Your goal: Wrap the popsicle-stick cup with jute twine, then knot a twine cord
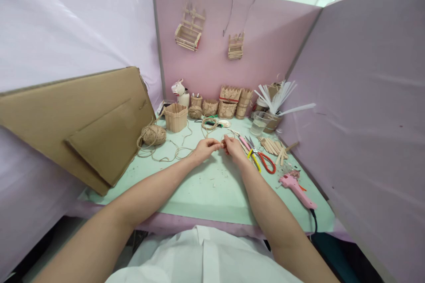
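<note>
Over the middle of the table, my left hand (207,148) and my right hand (231,146) meet fingertip to fingertip, both closed in a pinch. Between them they hold a thin strand of twine, mostly hidden by the fingers; a faint loop of it shows just above my right hand. Loose twine (172,152) winds across the tabletop from the twine ball (153,135) to behind my left hand. Beyond the hands lies a small coil of twine (210,124). Red-handled scissors (267,163) and yellow-handled cutters (254,161) rest right of my right hand.
A pink glue gun (297,190) lies at the right edge, its cord hanging off. Wooden sticks (274,147), a clear water cup (260,124) and white glue sticks (275,97) stand behind it. Stick baskets (175,118) line the back; cardboard (99,128) leans left.
</note>
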Motion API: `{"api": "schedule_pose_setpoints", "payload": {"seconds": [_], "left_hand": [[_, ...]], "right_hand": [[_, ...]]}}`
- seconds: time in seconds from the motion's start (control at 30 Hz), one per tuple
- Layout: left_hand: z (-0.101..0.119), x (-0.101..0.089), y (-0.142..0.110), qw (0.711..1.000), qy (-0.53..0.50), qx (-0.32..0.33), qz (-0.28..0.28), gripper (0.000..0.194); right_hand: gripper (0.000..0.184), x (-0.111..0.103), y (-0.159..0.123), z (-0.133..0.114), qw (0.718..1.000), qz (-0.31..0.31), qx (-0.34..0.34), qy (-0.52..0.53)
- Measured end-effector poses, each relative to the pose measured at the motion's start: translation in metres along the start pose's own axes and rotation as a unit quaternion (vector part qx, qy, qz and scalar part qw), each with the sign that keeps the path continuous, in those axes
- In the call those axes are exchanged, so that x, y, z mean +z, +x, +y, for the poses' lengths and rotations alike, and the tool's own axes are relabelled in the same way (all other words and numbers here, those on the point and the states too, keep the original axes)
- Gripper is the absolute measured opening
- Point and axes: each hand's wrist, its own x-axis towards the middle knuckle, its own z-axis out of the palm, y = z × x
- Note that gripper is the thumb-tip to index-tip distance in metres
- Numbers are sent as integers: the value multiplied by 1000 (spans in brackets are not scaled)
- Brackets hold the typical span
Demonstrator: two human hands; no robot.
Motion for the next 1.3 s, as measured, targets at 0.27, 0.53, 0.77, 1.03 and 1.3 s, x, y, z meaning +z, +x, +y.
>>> {"api": "schedule_pose_setpoints", "payload": {"seconds": [0.27,0.53,0.77,1.03,1.3], "left_hand": [[-16,-10,10,993,-54,-37,101,35],[-18,-9,10,994,-49,-33,92,32],[-12,-7,8,995,-25,-30,89,33],[-11,-7,7,996,14,-5,85,23],[-12,-8,10,995,42,18,85,23]], "right_hand": [[17,10,-17,-13,949,-18,-277,-149],[25,7,-19,-12,898,-37,-365,-242],[12,5,-17,-13,890,-23,-372,-263],[10,6,-16,-12,902,-22,-357,-243],[10,12,-9,-6,973,-40,-223,-43]]}}
